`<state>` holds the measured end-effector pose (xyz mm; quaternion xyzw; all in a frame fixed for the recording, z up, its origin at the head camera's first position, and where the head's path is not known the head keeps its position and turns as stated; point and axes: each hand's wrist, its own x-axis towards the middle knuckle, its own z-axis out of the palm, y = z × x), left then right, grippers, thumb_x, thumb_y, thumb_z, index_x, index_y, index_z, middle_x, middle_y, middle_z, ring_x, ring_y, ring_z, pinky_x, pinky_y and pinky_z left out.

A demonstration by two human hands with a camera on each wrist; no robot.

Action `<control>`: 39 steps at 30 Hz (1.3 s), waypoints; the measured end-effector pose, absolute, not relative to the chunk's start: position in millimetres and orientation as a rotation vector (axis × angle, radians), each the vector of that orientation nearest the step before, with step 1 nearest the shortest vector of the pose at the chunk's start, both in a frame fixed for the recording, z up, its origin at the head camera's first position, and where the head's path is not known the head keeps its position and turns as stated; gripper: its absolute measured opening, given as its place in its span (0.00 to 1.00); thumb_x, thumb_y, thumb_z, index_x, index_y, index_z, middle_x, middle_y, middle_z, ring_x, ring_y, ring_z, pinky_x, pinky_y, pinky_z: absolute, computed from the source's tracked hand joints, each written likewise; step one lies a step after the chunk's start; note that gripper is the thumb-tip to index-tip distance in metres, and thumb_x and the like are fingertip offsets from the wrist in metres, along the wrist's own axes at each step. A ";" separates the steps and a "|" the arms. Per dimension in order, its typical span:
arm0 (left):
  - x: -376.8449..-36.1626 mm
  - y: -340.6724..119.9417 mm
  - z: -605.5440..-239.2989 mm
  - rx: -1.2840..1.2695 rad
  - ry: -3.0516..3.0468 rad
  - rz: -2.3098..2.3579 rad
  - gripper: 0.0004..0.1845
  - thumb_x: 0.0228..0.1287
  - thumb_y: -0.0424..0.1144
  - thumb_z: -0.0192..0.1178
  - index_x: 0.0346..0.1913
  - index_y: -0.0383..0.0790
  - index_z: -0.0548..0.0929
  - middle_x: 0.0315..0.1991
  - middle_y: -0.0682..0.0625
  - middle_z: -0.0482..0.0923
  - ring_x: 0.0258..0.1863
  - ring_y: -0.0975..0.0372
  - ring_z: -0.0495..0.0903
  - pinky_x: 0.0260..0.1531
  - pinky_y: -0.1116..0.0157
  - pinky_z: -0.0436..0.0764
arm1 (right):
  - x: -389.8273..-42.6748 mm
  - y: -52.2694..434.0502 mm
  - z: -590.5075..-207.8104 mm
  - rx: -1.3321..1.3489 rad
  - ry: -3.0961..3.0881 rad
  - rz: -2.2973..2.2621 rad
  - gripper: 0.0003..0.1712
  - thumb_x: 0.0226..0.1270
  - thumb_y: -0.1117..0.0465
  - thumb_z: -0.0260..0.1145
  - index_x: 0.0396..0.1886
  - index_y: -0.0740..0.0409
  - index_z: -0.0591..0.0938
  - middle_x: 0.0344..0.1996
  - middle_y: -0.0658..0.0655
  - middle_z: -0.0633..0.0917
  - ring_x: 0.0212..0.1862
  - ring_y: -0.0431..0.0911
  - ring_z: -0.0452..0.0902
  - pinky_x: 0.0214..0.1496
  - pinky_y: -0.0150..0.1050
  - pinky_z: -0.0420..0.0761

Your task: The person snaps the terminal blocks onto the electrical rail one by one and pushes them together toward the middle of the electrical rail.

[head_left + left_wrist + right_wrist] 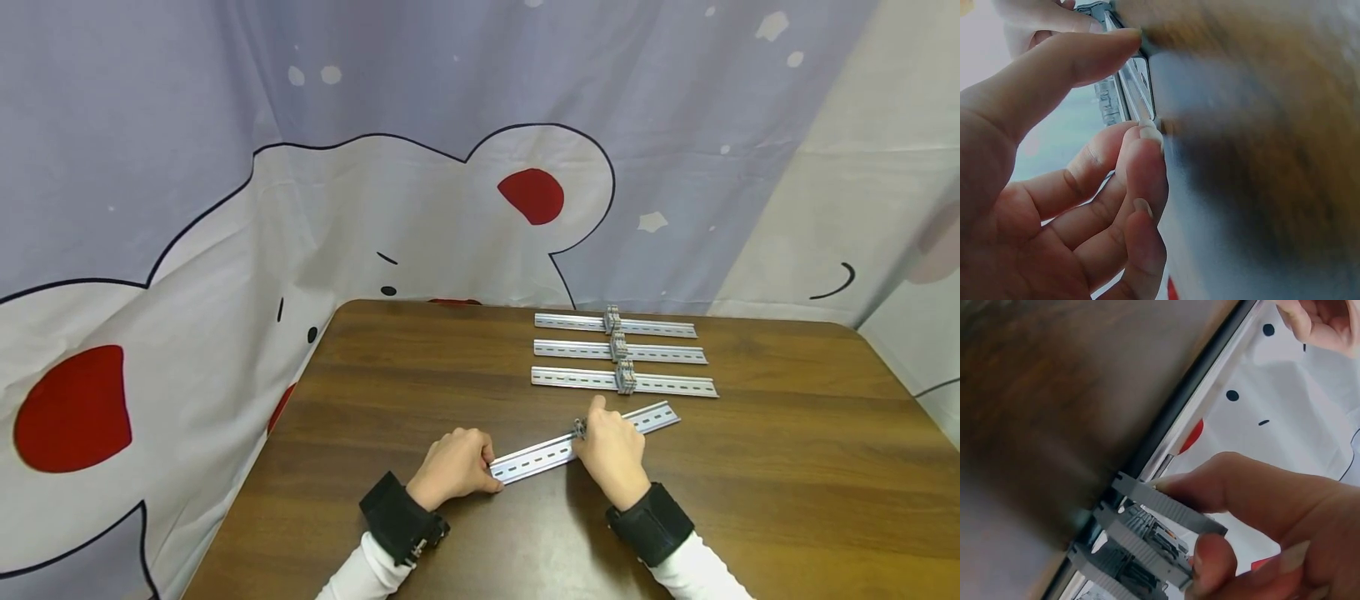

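A slotted metal DIN rail (534, 459) lies at a slant on the table, its right end farther back. My left hand (456, 467) grips the rail's left end, thumb on the near edge and fingers on the far edge. At the rail's middle, my right hand (613, 452) covers most of the clips there. The right wrist view shows several grey terminal block pieces (1141, 540) seated side by side across the rail (1200, 400). My right thumb and fingers pinch the outermost grey piece (1169, 506).
Behind lie three more DIN rails, the near one (573, 378), the middle one (570, 348) and the far one (567, 322), each with a cluster of grey blocks (626, 377) near its middle. A printed curtain (420, 200) hangs beyond the brown wooden table (420, 367).
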<state>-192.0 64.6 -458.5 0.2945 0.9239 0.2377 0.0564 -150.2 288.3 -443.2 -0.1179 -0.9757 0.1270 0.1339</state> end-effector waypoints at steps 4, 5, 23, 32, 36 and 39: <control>-191.2 66.1 -459.6 0.893 2.790 0.723 0.16 0.39 0.48 0.78 0.23 0.47 0.81 0.17 0.61 0.71 0.19 0.68 0.68 0.19 0.68 0.65 | -148.3 289.4 -443.5 -0.360 -2.834 0.374 0.19 0.41 0.65 0.72 0.31 0.64 0.71 0.19 0.65 0.82 0.20 0.58 0.76 0.16 0.49 0.69; -191.0 66.4 -459.7 0.894 2.789 0.722 0.15 0.39 0.48 0.78 0.23 0.47 0.81 0.17 0.61 0.71 0.19 0.68 0.68 0.19 0.68 0.65 | -147.9 289.6 -443.5 -0.363 -2.834 0.373 0.19 0.41 0.65 0.72 0.30 0.64 0.71 0.20 0.66 0.82 0.20 0.59 0.77 0.16 0.49 0.70; -196.2 41.5 -443.3 0.793 2.698 0.660 0.28 0.42 0.55 0.76 0.42 0.41 0.81 0.28 0.53 0.78 0.24 0.65 0.73 0.24 0.64 0.70 | -138.7 309.3 -441.7 -0.362 -2.965 0.347 0.36 0.45 0.45 0.78 0.34 0.73 0.75 0.28 0.71 0.82 0.31 0.64 0.81 0.24 0.54 0.77; -215.7 -44.9 -397.4 0.505 2.854 0.658 0.28 0.59 0.57 0.64 0.50 0.35 0.81 0.38 0.46 0.82 0.33 0.59 0.81 0.29 0.58 0.77 | -149.4 317.4 -441.0 -0.344 -3.017 0.390 0.17 0.46 0.55 0.74 0.19 0.63 0.78 0.25 0.67 0.83 0.26 0.59 0.80 0.20 0.50 0.74; -218.3 -74.2 -386.9 0.473 2.851 0.696 0.29 0.63 0.58 0.60 0.51 0.34 0.80 0.38 0.46 0.81 0.31 0.60 0.79 0.30 0.61 0.75 | -152.0 335.9 -435.2 -0.455 -3.033 0.407 0.18 0.46 0.55 0.74 0.22 0.64 0.79 0.28 0.70 0.84 0.29 0.59 0.80 0.23 0.51 0.75; -220.7 -88.1 -385.2 0.465 2.841 0.722 0.28 0.64 0.57 0.59 0.51 0.33 0.80 0.38 0.45 0.81 0.33 0.60 0.79 0.32 0.60 0.76 | -153.7 350.9 -433.7 -0.532 -3.039 0.409 0.19 0.47 0.54 0.74 0.26 0.67 0.80 0.31 0.72 0.84 0.31 0.61 0.81 0.25 0.53 0.76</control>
